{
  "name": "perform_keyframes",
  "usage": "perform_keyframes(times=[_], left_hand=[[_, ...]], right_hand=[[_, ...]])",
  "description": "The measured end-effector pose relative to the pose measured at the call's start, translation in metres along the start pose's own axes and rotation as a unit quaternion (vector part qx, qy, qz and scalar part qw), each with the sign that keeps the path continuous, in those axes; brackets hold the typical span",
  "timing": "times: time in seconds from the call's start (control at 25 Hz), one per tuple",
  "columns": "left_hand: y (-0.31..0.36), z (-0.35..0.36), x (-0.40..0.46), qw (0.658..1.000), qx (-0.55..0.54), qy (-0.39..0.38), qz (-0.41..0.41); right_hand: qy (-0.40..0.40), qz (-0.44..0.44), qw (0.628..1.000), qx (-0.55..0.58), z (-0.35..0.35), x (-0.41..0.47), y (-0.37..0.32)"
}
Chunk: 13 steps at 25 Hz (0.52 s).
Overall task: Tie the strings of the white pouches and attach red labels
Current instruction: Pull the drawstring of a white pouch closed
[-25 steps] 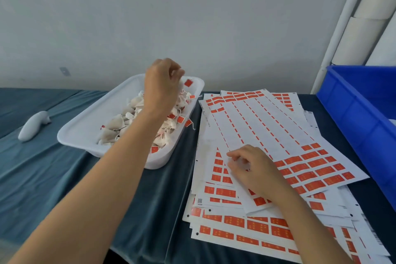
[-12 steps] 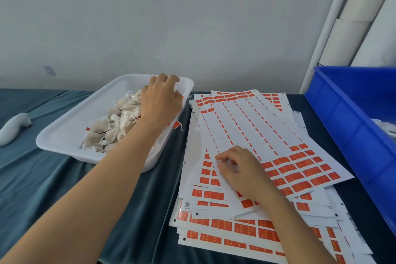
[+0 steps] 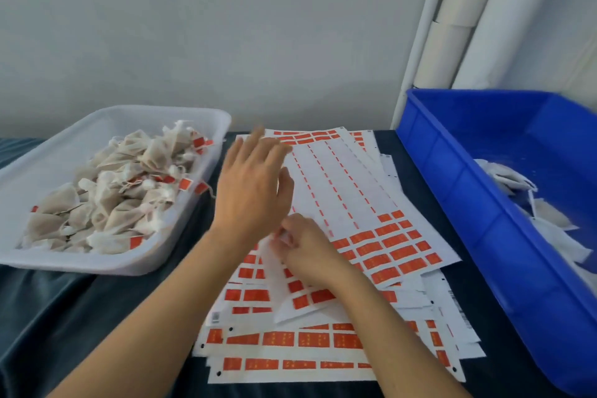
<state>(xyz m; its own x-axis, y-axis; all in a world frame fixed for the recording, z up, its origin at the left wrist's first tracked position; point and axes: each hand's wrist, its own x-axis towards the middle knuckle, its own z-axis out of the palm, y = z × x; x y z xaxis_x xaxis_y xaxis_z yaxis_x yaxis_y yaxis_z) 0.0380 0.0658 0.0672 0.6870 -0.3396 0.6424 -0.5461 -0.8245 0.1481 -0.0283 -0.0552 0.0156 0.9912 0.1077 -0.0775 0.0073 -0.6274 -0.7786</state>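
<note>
Left hand (image 3: 250, 191), fingers spread and motion-blurred, holds nothing above the label sheets (image 3: 352, 203). Right hand (image 3: 307, 249), fingers curled, rests on the top sheet; whether it pinches a red label (image 3: 392, 241) cannot be told. Step in hand, by judgement: between pouches. The next move calls for an untied pouch from the blue bin (image 3: 452, 191), then a peeled label. Counts: two hands, one white tray (image 3: 197, 213) heaped with tagged pouches (image 3: 122, 200), one bin, several overlapping sheets on the tabletop (image 3: 64, 317).
</note>
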Motion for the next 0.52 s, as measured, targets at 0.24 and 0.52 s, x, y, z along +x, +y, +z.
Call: perform_keyframes(times=[0.24, 0.52], left_hand=[[0.021, 0.070, -0.040, 0.963, -0.115, -0.238, -0.060], [0.021, 0.060, -0.041, 0.955, -0.035, -0.292, -0.034]], right_hand=[[0.110, 0.079, 0.974, 0.180, -0.075, -0.036, 0.015], [0.343, 0.122, 0.928, -0.080, -0.240, -0.068, 0.034]])
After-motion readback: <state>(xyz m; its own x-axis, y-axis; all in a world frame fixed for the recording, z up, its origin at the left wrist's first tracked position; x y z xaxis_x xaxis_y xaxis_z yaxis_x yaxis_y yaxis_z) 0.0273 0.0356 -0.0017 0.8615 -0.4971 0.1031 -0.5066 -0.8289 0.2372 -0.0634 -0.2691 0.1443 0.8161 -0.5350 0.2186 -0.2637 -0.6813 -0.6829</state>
